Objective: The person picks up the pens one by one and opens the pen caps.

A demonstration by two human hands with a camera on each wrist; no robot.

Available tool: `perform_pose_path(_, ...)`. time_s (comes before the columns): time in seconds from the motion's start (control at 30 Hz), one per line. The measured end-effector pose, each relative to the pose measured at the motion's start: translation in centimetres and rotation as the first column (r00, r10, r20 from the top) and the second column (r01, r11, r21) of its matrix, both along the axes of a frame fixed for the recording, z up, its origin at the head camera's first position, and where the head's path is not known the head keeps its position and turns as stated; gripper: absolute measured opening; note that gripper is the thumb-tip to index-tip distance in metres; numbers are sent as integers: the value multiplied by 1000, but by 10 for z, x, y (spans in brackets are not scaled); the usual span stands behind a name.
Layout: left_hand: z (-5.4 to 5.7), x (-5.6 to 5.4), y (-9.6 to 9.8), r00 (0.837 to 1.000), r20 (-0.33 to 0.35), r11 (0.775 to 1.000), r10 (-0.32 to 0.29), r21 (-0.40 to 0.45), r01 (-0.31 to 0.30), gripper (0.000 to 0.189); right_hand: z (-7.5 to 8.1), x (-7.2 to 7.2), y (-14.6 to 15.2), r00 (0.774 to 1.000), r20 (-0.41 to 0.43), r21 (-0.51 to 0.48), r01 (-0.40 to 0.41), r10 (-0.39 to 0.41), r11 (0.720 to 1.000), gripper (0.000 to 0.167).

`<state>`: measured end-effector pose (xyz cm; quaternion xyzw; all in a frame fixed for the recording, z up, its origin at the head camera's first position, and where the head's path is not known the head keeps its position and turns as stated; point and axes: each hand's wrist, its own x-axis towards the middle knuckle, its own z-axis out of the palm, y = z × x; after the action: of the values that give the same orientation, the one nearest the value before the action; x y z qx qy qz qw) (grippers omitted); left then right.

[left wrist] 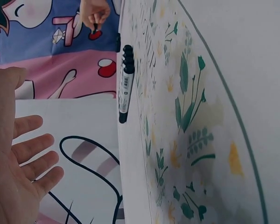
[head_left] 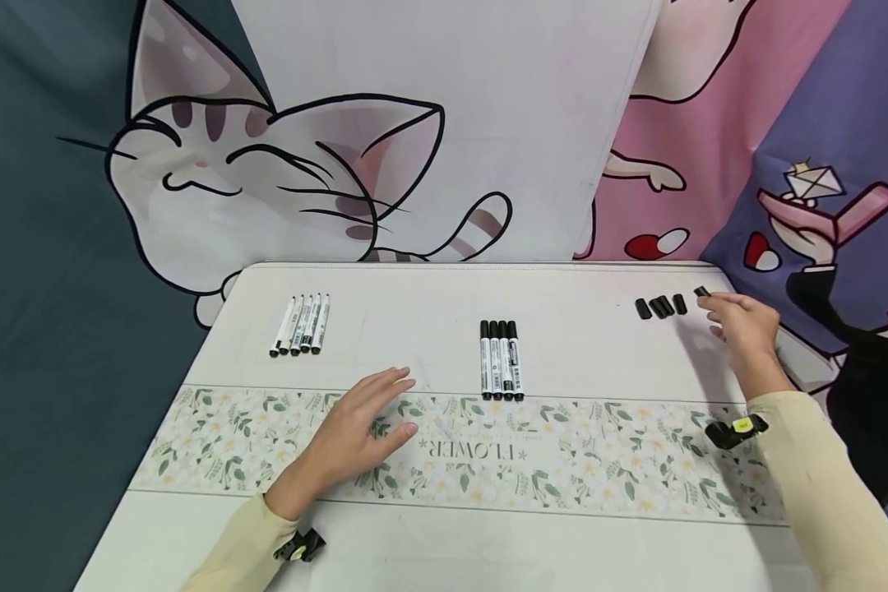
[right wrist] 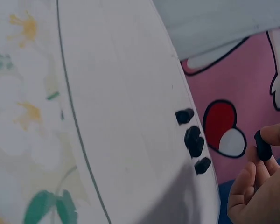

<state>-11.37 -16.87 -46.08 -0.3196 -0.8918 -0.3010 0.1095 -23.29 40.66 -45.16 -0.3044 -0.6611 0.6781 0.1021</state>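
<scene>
Cap (right wrist: 263, 145) pinched; uncapped mkrs (head_left: 298, 325) head-cam only.

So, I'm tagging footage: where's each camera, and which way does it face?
Head: on the head, facing forward-down at the table; left hand and right hand show.
Left wrist: worn there, facing capped markers; both hands show.
Right wrist: worn there, facing loose caps; right hand shows, pinching another cap.
Head and right wrist share the caps.

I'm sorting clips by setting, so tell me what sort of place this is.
Probably a makeshift indoor workspace: a table, a cartoon backdrop behind it, and markers and caps laid out in groups.
</scene>
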Motion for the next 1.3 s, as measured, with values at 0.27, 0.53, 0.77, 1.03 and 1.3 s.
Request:
perform_pose_path(0.27, 0, 4, 2, 1000, -1, 1000, -6, 3, 6, 56, -11, -24, 20, 985, 170, 9, 39, -40, 999, 23)
perform_pose_path(0.53, -3, 6, 4, 1000, 23, 1000, -11, 1, 11, 55, -25, -40, 27, 960, 278, 133, 9, -46, 991, 33)
perform_pose_path(0.77, -7, 7, 10, 999, 45, 1000, -13, -24, 14, 55, -32, -46, 27, 954, 295, 230, -24, -46, 973, 42)
perform_pose_path(1.03, -12, 8, 13, 999, 36, 999, -29, -37, 30, 55, -34, -45, 23, 945, 326, 282, -65, -32, 957, 36)
perform_pose_path(1.3, -16, 5, 13, 999, 50, 998, -7, -60, 10, 57, -35, -44, 22, 947, 322, 283, -84, -12, 955, 19)
